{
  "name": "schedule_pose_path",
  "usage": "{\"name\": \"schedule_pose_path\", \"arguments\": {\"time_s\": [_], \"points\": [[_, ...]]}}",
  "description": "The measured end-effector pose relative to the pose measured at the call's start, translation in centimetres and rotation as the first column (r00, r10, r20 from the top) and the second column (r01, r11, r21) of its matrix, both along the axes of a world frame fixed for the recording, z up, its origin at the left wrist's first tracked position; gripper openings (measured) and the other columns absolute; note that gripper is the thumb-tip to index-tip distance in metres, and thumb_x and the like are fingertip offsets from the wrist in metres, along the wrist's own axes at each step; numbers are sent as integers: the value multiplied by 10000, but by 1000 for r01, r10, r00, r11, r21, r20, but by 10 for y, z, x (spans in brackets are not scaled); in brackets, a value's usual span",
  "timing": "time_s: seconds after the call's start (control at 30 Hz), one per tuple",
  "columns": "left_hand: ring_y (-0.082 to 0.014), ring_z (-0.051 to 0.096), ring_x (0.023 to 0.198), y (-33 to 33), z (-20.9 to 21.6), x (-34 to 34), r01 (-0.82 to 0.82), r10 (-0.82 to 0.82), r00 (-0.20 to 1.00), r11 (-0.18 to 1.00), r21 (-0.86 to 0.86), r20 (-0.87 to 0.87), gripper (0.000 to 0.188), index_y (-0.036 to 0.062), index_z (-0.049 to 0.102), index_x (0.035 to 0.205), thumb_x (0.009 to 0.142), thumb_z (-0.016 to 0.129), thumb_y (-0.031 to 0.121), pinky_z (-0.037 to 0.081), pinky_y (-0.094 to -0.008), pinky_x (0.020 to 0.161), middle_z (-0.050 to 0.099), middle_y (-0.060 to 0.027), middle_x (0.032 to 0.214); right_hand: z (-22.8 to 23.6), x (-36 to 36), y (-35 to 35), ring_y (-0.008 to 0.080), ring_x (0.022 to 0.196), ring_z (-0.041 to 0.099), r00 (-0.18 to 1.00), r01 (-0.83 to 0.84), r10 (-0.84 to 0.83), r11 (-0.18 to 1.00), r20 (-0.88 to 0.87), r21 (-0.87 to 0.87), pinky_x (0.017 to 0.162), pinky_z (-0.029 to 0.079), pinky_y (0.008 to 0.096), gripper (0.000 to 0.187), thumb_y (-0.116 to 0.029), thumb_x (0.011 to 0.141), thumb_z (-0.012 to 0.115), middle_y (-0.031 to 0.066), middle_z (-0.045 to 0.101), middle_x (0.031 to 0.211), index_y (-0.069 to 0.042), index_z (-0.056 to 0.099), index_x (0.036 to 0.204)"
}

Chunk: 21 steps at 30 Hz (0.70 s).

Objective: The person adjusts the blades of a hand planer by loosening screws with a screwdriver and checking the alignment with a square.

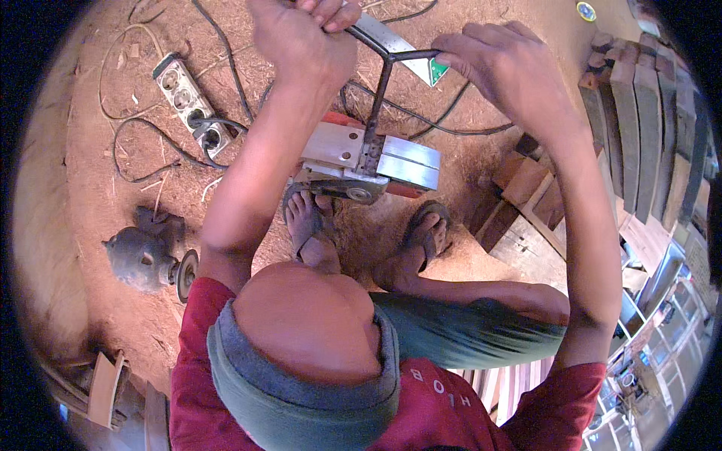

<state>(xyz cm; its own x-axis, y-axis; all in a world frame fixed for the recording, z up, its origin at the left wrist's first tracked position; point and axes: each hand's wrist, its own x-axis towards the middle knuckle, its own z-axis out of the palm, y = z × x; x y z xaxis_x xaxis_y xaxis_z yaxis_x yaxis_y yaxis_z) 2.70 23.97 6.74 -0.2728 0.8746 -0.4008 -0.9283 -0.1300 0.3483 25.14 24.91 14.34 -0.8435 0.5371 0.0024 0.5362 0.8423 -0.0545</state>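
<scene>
My left hand point(304, 45) is closed round one arm of a dark Y-shaped socket wrench point(383, 83), near the top of the view. Between thumb and fingers, my right hand point(500, 71) grips the end of another arm of it. The third arm points down onto an electric hand planer point(346, 146), which lies sole up on the ground in front of my feet. Its metal sole plates face upward, with orange-red body parts showing at the edges. The wrench's tip stands at the gap between the plates; its exact contact is hard to see.
A flat silver strip with a green end point(434, 73) lies behind the wrench. At left are a power strip point(180, 94) with plugged cables and a grinder point(143, 259) with a disc. Stacked wood pieces point(639, 128) stand at right. Shavings cover the ground point(98, 195).
</scene>
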Motion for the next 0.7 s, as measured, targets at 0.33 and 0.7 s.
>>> {"name": "schedule_pose_path", "arguments": {"time_s": [0.33,0.7], "points": [[-88,266,500,31,-71,13,244,-236,968,964,-106,84,366,184,491,871,1148,356,381,229,-256,426,333,53,621,-3,-7,-39,270,793,753,970,146,-175,975,168,169,645,602,428,143,-218,952,651,57,717,873,-144,740,1035],[-92,289,492,28,-92,7,316,-309,935,949,-12,174,401,174,522,878,1132,393,456,238,-253,426,351,46,610,2,-14,-38,283,724,770,953,144,-172,981,248,128,605,609,402,114,-132,894,639,97,740,837,-88,738,931]]}}
